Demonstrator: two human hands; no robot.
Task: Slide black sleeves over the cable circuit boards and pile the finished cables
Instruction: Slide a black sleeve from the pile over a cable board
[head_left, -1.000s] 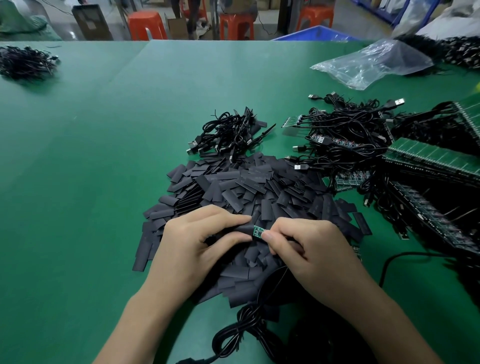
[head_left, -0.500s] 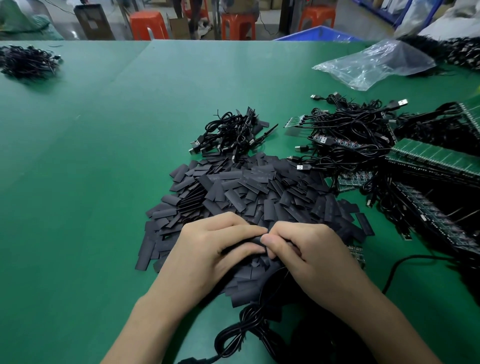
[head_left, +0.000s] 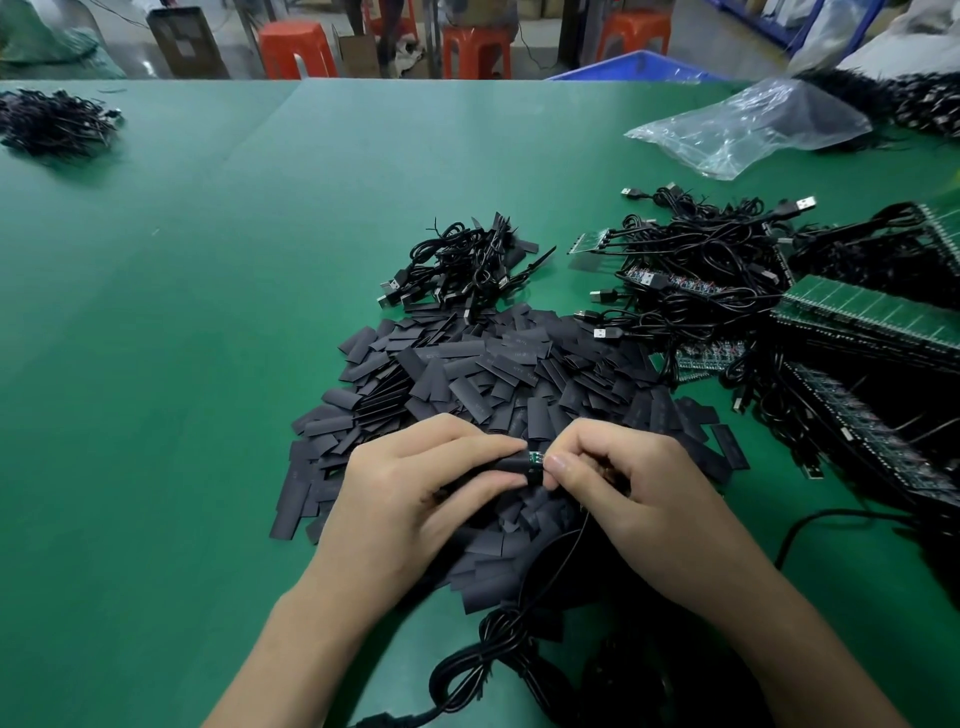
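Nearest us, a coiled black cable (head_left: 493, 660) lies at the table's (head_left: 182, 338) front edge, and a thin wire rises from it toward the hands. Just beyond it we see the left hand (head_left: 410, 499), thumb and curled fingers pinching a black sleeve (head_left: 511, 464), and the right hand (head_left: 639, 493), its curled fingers pinching the small green circuit board (head_left: 535, 458). A short green stretch of the board shows between the sleeve's mouth and the right fingertips; we cannot tell how far it sits inside. Both hands hang over the near side of a wide heap of loose sleeves (head_left: 493, 364). Behind the heap and touching its far edge we find a small pile of sleeved cables (head_left: 462, 265). To its right lies a larger tangle of cables (head_left: 696, 270) with bare boards, next to green board panels (head_left: 872, 312). Farther back we see a clear plastic bag (head_left: 748, 130), another cable bundle (head_left: 52, 122) far left, and orange stools (head_left: 296, 49) past the table.
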